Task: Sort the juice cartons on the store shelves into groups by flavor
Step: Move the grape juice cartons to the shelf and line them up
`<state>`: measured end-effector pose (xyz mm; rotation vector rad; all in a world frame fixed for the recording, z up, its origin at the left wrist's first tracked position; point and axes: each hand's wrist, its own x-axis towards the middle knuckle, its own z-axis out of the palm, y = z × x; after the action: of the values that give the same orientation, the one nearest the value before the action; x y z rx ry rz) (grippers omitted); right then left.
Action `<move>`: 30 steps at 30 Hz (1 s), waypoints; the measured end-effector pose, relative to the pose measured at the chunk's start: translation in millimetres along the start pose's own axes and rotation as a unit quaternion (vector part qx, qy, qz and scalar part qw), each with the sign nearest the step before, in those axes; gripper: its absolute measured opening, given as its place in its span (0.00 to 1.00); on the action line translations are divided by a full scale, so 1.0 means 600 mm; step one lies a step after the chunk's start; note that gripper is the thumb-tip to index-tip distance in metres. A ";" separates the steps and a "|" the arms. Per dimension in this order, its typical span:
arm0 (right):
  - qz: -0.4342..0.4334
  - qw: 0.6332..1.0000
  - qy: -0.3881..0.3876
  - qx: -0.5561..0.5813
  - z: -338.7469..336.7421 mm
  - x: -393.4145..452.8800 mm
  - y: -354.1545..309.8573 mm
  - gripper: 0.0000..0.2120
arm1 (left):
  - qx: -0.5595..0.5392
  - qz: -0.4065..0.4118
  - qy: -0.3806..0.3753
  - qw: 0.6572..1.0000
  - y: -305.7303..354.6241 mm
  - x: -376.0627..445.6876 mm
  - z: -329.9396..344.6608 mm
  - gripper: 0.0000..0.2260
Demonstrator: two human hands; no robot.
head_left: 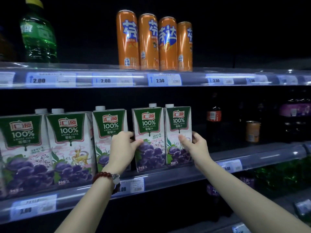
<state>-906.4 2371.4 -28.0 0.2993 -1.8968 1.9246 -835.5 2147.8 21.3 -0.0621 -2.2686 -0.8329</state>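
Left hand [123, 145] grips fourth carton [149, 137], right hand [196, 142] grips fifth carton [178, 133]; both upright on shelf [168, 180]. Likely closing the gap to the grape row [67, 145].

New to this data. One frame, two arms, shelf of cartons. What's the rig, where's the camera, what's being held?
No robot here: a person works with bare hands, and the single picture comes from a wide-angle camera worn on the head, looking forward and down.

The middle shelf carries five grape juice cartons in a row. The left hand, with a bead bracelet on the wrist, grips the left side of the fourth carton. The right hand grips the fifth carton, thumb on its front, fingers round its right edge. The two cartons stand side by side, so the hands bracket the pair.

Above stand four orange soda cans and a green bottle. Dark bottles sit to the right, hard to make out.
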 end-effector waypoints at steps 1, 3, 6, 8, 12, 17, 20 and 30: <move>-0.006 1.000 0.008 0.004 0.001 -0.004 0.001 0.17 | -0.014 -0.006 -0.005 1.000 0.000 0.001 -0.002 0.09; -0.011 1.000 0.015 0.002 0.005 -0.012 0.003 0.11 | -0.034 -0.022 -0.018 0.999 -0.004 0.003 -0.004 0.09; -0.014 0.999 0.027 -0.016 0.013 -0.020 0.004 0.09 | -0.026 -0.028 -0.024 0.999 -0.006 0.004 -0.006 0.09; -0.019 0.998 0.035 -0.040 0.015 -0.023 0.004 0.09 | 0.021 -0.009 -0.008 1.000 -0.003 0.001 -0.006 0.10; -0.022 0.997 0.051 -0.052 0.021 -0.026 0.001 0.09 | 0.084 0.011 0.041 0.996 0.006 -0.008 -0.011 0.15; -0.011 0.995 0.033 -0.093 0.014 -0.027 -0.008 0.15 | 0.059 0.033 0.087 0.994 -0.002 -0.031 -0.007 0.11; -0.015 0.988 0.012 -0.153 0.003 -0.028 -0.017 0.16 | 0.060 0.035 0.084 0.994 -0.016 -0.041 -0.009 0.11; -0.062 0.941 0.073 -0.324 0.007 -0.046 -0.047 0.18 | 0.148 0.049 -0.014 0.988 -0.030 -0.056 -0.025 0.09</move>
<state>-869.9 2362.9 -14.4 0.0673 -2.2138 1.1145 -806.2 2130.8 -1.6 -0.0478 -2.3698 -0.4420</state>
